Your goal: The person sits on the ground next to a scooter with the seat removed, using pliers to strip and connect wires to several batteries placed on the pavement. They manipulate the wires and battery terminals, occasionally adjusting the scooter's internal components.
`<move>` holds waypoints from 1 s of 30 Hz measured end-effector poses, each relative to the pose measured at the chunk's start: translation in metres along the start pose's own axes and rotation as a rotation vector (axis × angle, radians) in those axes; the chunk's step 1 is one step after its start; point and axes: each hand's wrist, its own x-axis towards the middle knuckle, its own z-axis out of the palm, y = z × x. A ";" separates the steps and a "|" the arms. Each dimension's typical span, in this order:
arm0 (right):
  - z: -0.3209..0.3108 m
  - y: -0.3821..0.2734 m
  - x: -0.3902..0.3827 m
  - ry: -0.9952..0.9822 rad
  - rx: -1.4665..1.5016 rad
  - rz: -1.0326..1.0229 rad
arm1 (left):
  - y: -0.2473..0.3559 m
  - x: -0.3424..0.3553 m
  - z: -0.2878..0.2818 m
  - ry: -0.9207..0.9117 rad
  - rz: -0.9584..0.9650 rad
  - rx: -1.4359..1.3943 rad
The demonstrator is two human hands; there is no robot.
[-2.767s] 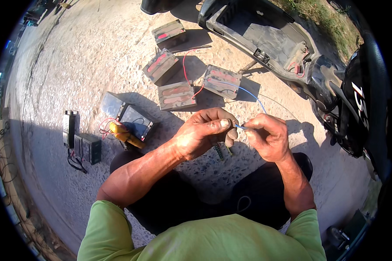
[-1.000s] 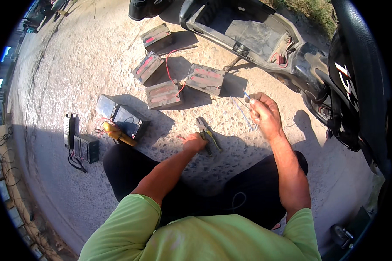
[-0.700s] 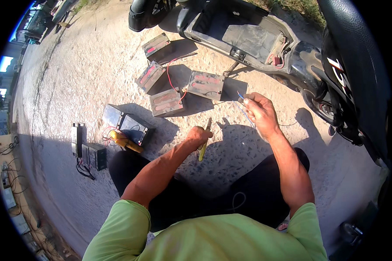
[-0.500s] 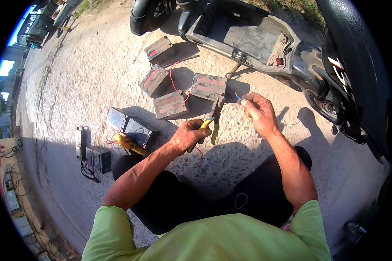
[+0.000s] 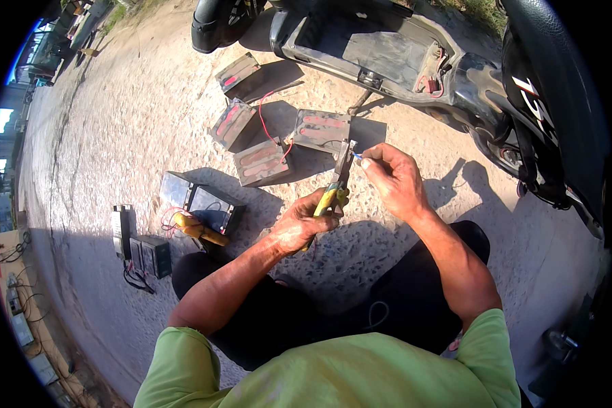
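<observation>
My left hand [image 5: 304, 221] is closed around the handles of yellow-handled pliers [image 5: 328, 198], whose jaws point away from me. Between thumb and fingers, my right hand [image 5: 396, 182] pinches a thin blue wire [image 5: 358, 156]. The wire's end lies at the plier jaws; whether they bite it I cannot tell. Just beyond the pliers rests a dark battery [image 5: 323, 129] with reddish strips on top. A second battery [image 5: 263, 162] sits left of it, a red wire [image 5: 265, 117] running from it. Farther off are a third battery [image 5: 234, 124] and a fourth [image 5: 238, 73].
A scooter [image 5: 381, 85] with an open floor compartment stands at the far right. On the ground to my left are a shiny black box [image 5: 214, 206], a yellow tool [image 5: 200, 228], a dark block [image 5: 151, 256] with cables and a pale slim box [image 5: 121, 232].
The plier jaws have come together and swung slightly upright. My right hand has moved left, bringing the blue wire to the jaws. My left hand has shifted a little right.
</observation>
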 end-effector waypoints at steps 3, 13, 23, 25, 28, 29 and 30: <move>0.002 0.001 0.001 -0.027 -0.015 0.009 | 0.001 -0.002 0.002 0.002 0.056 0.061; 0.012 0.006 0.003 -0.063 -0.023 -0.021 | 0.010 -0.001 -0.005 0.232 0.468 0.931; 0.006 0.008 0.005 -0.074 -0.099 0.001 | 0.025 -0.001 -0.004 0.233 0.320 1.016; 0.004 0.010 0.007 -0.094 -0.105 0.014 | 0.030 -0.001 -0.003 0.186 0.178 1.029; 0.006 0.006 0.005 -0.105 -0.089 0.010 | 0.022 0.002 -0.009 0.125 0.303 1.005; 0.007 0.005 0.005 -0.103 -0.063 0.020 | 0.020 0.002 -0.010 0.148 0.331 1.007; 0.008 0.004 0.004 -0.098 -0.039 0.031 | 0.019 0.002 -0.010 0.168 0.361 1.007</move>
